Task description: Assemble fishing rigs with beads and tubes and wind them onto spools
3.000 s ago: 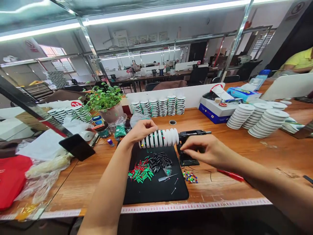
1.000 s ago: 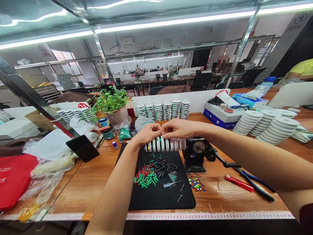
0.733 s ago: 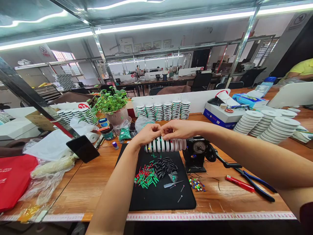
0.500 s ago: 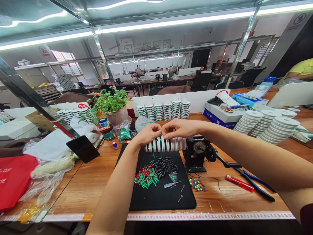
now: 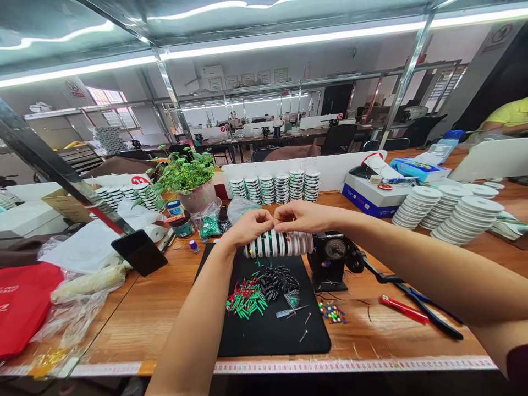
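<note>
A printed measuring tape (image 5: 355,364) edges a wooden desk (image 5: 165,308) across the bottom of the frame. Behind it, a black mat (image 5: 280,338) at lower center carries heaps of red and green pieces (image 5: 248,301) and black pieces (image 5: 280,283); colored beads (image 5: 332,312) lie just right of the mat, with a red tool (image 5: 404,309) near dark-handled pliers (image 5: 437,320) at lower right. At the center of the frame, a row of white spools (image 5: 275,243), dark green showing between them, lies sideways next to a black machine (image 5: 332,275) with a round dial. A person's left hand (image 5: 251,226) and right hand (image 5: 303,216) meet over the row, the fingers of each closed in a pinch; anything between them is too small to make out. Beyond, spool stacks (image 5: 274,188) line a low white divider (image 5: 330,162), right of a potted plant (image 5: 183,175). At upper right, another person wears yellow (image 5: 509,114).
</note>
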{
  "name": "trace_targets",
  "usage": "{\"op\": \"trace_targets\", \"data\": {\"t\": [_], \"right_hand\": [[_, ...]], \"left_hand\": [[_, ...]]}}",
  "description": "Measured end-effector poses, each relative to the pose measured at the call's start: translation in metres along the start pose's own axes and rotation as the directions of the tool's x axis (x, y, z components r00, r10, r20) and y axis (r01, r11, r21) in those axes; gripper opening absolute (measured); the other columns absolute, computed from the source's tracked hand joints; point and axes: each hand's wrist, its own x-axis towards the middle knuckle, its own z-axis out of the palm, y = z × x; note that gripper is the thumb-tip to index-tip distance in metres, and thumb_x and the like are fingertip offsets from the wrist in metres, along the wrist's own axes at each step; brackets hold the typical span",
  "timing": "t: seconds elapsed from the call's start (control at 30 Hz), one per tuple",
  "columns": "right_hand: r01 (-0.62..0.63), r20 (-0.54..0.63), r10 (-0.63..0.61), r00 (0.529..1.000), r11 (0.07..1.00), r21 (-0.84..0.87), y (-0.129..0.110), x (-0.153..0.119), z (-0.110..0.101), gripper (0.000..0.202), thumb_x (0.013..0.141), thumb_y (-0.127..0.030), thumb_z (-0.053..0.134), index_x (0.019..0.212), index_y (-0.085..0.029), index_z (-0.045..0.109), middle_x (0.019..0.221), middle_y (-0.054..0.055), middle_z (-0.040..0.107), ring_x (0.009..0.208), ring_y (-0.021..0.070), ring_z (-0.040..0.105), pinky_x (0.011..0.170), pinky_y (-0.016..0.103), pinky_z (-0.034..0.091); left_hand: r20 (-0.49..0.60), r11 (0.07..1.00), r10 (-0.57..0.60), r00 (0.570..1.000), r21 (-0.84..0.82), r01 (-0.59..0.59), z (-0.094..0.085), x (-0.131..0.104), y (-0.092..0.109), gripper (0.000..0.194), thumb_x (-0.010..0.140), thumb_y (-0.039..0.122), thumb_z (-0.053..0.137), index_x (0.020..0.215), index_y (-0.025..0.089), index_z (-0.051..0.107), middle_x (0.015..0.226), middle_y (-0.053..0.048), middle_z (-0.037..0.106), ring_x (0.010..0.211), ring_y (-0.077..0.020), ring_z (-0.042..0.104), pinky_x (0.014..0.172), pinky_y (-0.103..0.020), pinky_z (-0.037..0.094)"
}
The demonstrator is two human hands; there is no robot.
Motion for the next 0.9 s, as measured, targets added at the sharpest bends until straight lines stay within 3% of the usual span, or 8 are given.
{"op": "trace_targets", "data": {"t": [0.23,0.9], "right_hand": [[0.002,0.012,-0.003,1.000,0.999,0.047,0.0004,-0.0006,0.0008,0.024,0.089,-0.035,0.054,0.082,-0.012,0.055,0.073,0.001,0.050,0.065,0.0116,0.041,0.059,0.025,0.031],[-0.040,0.042,0.045,0.998,0.994,-0.106,-0.0083,0.0021,-0.0031,0.018,0.087,-0.028,0.057,0.079,-0.012,0.060,0.070,0.000,0.053,0.064,0.0113,0.043,0.059,0.024,0.031]], "left_hand": [[0.012,0.999,0.030,0.999,0.012,-0.030,-0.0010,-0.0006,-0.0026,0.033,0.077,0.043,0.060,0.073,0.012,0.050,0.068,0.002,0.042,0.064,-0.0087,0.034,0.060,-0.023,0.027],[0.020,0.999,0.039,0.999,-0.001,-0.039,-0.0011,-0.0006,-0.0037,0.042,0.081,0.053,0.060,0.074,0.012,0.051,0.070,0.001,0.043,0.064,-0.0088,0.034,0.061,-0.024,0.028]]}}
